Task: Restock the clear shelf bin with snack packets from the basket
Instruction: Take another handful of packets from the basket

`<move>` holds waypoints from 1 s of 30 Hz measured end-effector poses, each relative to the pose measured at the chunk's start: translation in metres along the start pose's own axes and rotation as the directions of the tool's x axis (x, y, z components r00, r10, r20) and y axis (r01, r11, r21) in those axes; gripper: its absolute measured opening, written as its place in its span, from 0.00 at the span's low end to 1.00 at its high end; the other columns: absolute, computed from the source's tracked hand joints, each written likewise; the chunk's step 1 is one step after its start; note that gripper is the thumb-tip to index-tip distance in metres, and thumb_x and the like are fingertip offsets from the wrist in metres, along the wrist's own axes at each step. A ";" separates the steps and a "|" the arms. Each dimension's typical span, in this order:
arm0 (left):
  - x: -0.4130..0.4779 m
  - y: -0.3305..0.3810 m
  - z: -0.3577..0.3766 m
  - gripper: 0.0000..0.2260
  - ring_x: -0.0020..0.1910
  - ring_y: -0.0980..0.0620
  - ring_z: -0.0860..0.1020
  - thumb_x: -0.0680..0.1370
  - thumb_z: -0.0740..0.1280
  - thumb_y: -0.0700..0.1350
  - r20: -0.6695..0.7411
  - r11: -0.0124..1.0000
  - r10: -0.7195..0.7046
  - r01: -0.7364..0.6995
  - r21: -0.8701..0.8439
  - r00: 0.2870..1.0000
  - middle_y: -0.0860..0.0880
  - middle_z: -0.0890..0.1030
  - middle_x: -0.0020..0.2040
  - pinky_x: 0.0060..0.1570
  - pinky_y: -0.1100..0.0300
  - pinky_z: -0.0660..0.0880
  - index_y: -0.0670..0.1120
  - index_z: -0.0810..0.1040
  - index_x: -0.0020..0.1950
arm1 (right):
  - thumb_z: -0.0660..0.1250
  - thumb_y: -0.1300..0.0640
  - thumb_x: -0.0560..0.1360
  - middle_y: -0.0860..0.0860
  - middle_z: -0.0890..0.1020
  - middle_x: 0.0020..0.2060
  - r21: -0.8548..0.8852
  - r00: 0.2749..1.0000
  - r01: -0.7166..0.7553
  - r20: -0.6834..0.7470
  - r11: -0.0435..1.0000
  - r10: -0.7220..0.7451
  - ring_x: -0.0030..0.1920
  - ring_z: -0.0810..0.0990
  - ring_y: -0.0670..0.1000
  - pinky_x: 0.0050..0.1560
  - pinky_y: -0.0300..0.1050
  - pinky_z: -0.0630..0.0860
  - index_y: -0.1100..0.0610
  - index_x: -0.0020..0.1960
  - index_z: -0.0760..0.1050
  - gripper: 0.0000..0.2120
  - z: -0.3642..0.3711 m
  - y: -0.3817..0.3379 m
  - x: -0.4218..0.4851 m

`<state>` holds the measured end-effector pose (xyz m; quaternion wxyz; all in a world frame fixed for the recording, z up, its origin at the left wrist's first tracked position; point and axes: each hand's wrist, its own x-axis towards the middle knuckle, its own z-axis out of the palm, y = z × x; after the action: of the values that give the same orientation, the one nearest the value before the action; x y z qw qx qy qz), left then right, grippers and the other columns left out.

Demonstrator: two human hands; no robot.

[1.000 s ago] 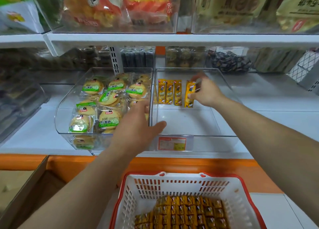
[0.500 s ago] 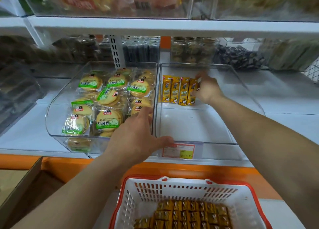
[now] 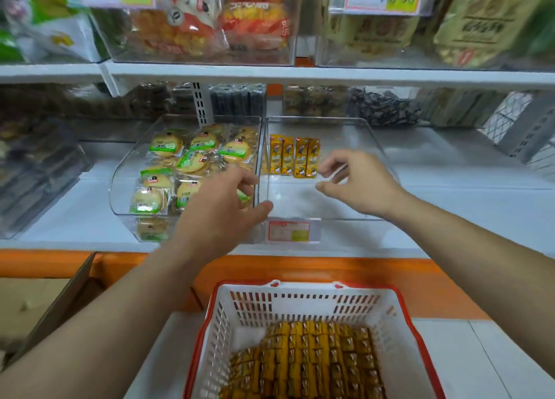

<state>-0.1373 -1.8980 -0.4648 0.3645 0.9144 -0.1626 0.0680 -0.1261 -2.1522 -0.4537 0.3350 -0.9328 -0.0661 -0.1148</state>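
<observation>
Change since half a second ago: the right hand [image 3: 360, 185] has let go of the fourth packet and pulled back toward the front. It is now empty, fingers loosely curled, thumb and forefinger apart, hovering just right of the row.

The row of yellow packets [image 3: 294, 158] now stands four across, upright, at the back-left of the clear bin [image 3: 375, 134], against the left wall. All four are touching side by side, and nothing is tipping as far as I can see.

The left hand [image 3: 222, 209] hasn't moved. It holds the bin's front-left corner, thumb over the front rim and fingers curled over the wall shared with the next bin [image 3: 126, 170] of round cakes [image 3: 192, 161]. Looks like it's there to steady the bin.

What this means: that placement is done, and the hand is free for the next pick. The bin is mostly bare, with one short row and the rest of the floor showing. The basket [image 3: 300, 302] below on the counter still holds a dense stack of the same packets [image 3: 306, 365], so the task is at an early stage.

Likely next: right hand drops to the basket, grabs more and extends the row rightward.

Risk: the packets stand on edge with no support on the right, so a bump on re-entry could topple them.
</observation>
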 end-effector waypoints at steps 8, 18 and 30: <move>-0.070 -0.035 0.081 0.11 0.52 0.48 0.81 0.77 0.71 0.54 0.544 0.936 -0.197 -0.008 0.351 0.815 0.50 0.83 0.53 0.54 0.51 0.79 0.50 0.80 0.56 | 0.77 0.58 0.69 0.44 0.83 0.37 0.065 0.922 -0.167 0.364 0.984 0.133 0.34 0.79 0.36 0.37 0.29 0.72 0.49 0.42 0.80 0.07 0.074 0.040 -0.109; -0.133 -0.136 0.232 0.20 0.58 0.46 0.79 0.77 0.69 0.52 0.498 0.869 -0.471 0.287 0.403 0.728 0.49 0.80 0.63 0.57 0.48 0.79 0.54 0.73 0.68 | 0.74 0.56 0.74 0.50 0.79 0.62 -0.031 0.773 -0.454 0.483 0.891 0.411 0.62 0.77 0.51 0.63 0.45 0.73 0.52 0.65 0.76 0.20 0.248 0.163 -0.169; -0.124 -0.201 0.303 0.35 0.58 0.48 0.80 0.72 0.76 0.45 0.501 0.840 -0.511 0.531 0.116 0.699 0.52 0.76 0.69 0.54 0.49 0.82 0.63 0.66 0.74 | 0.78 0.41 0.65 0.47 0.77 0.66 -0.263 0.844 -0.270 0.398 0.926 0.359 0.67 0.74 0.53 0.66 0.55 0.74 0.45 0.71 0.70 0.37 0.310 0.200 -0.174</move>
<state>-0.1818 -1.9388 -0.8438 0.3288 0.8998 0.0103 -0.2865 -0.2015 -2.1154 -0.8526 0.2319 -0.9608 0.0262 0.1494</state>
